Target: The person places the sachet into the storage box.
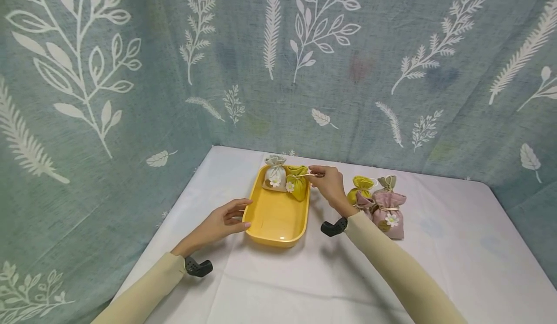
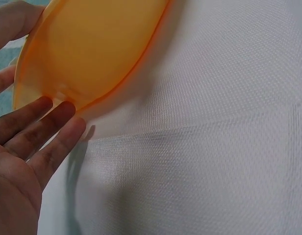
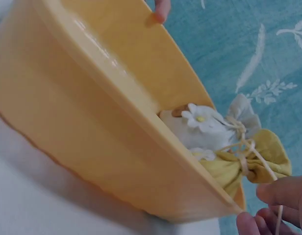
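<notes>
Left hand [image 1: 222, 223] steadies unlabelled yellow tray [image 1: 270, 234]; right hand [image 1: 329, 184] pinches green pouch's [image 1: 298, 183] string.

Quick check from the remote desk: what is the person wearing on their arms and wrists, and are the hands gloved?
Both arms wear long, close-fitting cream sleeves. A small black camera mount sits at each wrist. The left hand and right hand are bare, without gloves. No rings or cables show.

Yellow-green drawstring pouch [image 1: 298, 183] upright at far end of yellow tray [image 1: 274, 229], beside white pouch [image 1: 275, 174].
</notes>
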Demonstrator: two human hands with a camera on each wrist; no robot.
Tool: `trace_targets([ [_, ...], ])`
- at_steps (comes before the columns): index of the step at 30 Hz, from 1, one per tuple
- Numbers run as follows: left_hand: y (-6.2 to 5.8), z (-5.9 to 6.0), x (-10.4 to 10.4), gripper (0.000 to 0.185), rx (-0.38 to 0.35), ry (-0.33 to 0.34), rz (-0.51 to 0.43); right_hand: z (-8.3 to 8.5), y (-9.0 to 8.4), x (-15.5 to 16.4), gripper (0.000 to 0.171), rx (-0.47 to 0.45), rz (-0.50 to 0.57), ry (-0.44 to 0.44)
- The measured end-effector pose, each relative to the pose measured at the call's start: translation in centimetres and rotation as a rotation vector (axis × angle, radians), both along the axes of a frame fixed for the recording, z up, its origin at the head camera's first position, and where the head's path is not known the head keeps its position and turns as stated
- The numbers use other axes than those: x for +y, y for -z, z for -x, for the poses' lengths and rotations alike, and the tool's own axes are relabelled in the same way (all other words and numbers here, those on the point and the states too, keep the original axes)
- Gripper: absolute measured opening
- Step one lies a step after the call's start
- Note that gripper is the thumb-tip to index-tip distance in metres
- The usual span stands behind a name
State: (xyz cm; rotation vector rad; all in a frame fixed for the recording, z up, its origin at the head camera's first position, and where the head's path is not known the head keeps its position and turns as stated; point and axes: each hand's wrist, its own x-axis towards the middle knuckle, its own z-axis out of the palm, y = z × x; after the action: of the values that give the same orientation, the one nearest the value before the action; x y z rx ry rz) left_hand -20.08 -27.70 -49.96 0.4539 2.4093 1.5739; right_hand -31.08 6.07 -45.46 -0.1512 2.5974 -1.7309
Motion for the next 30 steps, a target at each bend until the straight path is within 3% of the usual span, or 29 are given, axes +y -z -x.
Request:
trace_targets([
  [13, -0.1, -0.1, -0.1, 0.072, -0.012, -0.003, 0.015, -2.5, -3.3, 5.6, 0.037, 0.059, -0.082, -0.1],
  [22, -0.1, 0.0, -0.1, 0.073, -0.001, 0.011, 0.014, -5.0, -4.0, 10.2, 0.036, 0.057, -0.075, -0.119],
  [30, -0.2, 0.0, 0.1, 0.074, -0.009, 0.007, 0.02, -7.1, -3.7, 14.4, 0.041, 0.056, -0.172, -0.1],
])
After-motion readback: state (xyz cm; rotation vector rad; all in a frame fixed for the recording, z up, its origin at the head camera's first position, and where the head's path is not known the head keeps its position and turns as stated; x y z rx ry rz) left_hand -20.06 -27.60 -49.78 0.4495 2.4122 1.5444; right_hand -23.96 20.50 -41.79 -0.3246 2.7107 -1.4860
